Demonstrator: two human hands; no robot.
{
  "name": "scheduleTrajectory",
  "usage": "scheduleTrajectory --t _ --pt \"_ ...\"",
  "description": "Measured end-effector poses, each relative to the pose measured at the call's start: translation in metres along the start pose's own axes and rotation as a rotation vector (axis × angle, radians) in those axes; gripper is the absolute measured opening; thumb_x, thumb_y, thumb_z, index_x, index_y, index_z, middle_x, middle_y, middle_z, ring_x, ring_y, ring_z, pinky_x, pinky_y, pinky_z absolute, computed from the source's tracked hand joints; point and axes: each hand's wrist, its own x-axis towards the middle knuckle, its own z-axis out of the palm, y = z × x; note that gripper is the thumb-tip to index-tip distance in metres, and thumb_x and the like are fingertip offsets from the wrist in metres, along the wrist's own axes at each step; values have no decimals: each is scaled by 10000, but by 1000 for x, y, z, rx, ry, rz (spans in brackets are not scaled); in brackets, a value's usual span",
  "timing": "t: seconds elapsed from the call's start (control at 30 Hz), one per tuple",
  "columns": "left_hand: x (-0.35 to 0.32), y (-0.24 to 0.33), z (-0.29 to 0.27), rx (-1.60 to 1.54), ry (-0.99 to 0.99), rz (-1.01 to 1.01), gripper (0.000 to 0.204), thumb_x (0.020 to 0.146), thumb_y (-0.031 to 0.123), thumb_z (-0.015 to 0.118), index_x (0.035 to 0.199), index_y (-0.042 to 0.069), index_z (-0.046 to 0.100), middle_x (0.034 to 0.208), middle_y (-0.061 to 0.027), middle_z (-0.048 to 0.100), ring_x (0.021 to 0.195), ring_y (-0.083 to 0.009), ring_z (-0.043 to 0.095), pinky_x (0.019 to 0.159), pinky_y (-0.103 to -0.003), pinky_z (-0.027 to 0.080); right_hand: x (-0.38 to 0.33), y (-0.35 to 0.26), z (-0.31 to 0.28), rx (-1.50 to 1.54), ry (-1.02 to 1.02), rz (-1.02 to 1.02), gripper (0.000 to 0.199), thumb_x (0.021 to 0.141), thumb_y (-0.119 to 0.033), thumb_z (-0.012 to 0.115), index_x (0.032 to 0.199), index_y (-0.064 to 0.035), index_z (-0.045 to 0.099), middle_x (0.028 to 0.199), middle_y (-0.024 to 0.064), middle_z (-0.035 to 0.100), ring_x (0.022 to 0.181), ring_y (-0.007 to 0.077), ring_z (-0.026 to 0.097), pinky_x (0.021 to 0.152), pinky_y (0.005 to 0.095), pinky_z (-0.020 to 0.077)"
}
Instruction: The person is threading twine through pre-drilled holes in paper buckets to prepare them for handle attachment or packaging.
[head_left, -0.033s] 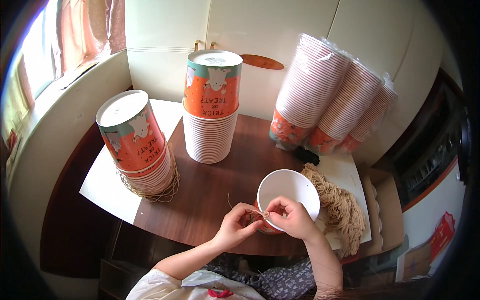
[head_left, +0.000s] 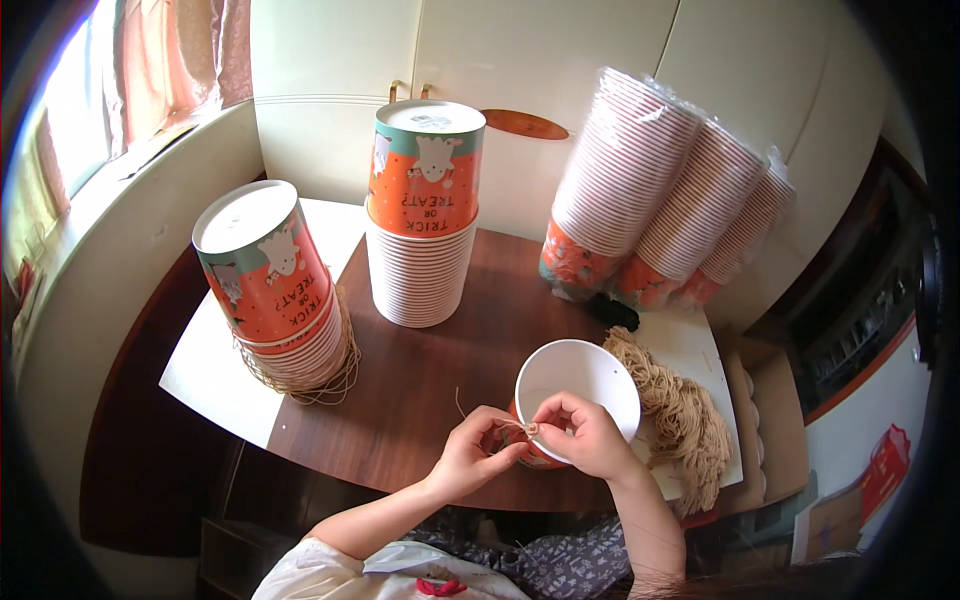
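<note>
At the near side of the table stands an orange paper bucket [head_left: 598, 374], its mouth up and its white inside showing. Over its left rim my two hands meet at a thin tan string [head_left: 512, 423]. My left hand [head_left: 474, 452] pinches the string, and a loose end sticks up behind the fingers. My right hand [head_left: 588, 438] has its thumb and forefinger closed on the same string, at what looks like a small loop or knot. The fingers partly hide the string and the bucket's rim.
A hank of tan string [head_left: 690, 425] lies right of the bucket. Upturned bucket stacks stand at the left [head_left: 265, 270] and back middle [head_left: 424, 270], the left one with strings round its base. Plastic-wrapped bucket stacks [head_left: 625, 165] lean at the back right, near a black item [head_left: 614, 312].
</note>
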Motion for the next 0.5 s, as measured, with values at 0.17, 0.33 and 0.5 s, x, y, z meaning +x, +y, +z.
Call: scheduleTrajectory --t 0.17,0.33,0.5 --pt "3 -5 -4 128 0 -86 107 805 56 605 885 9 550 862 -39 534 733 -69 519 623 -200 435 1 1 -2 125 -40 32 79 815 -61 580 878 -18 561 816 -7 572 741 60 523 659 207 440" --pt "9 8 -9 122 66 -50 80 801 35 597 853 7 543 825 -41 536 699 -76 529 586 -205 442 -1 0 -2 344 -90 75 97 828 -46 559 917 -16 533 858 12 565 793 73 533 715 213 446" --pt "5 27 -3 652 206 479 154 674 6 677 770 38 561 733 -60 548 634 -160 550 534 -248 455 3 1 -1 444 -105 66 91 833 -29 546 919 -17 516 862 23 566 800 76 546 728 221 457"
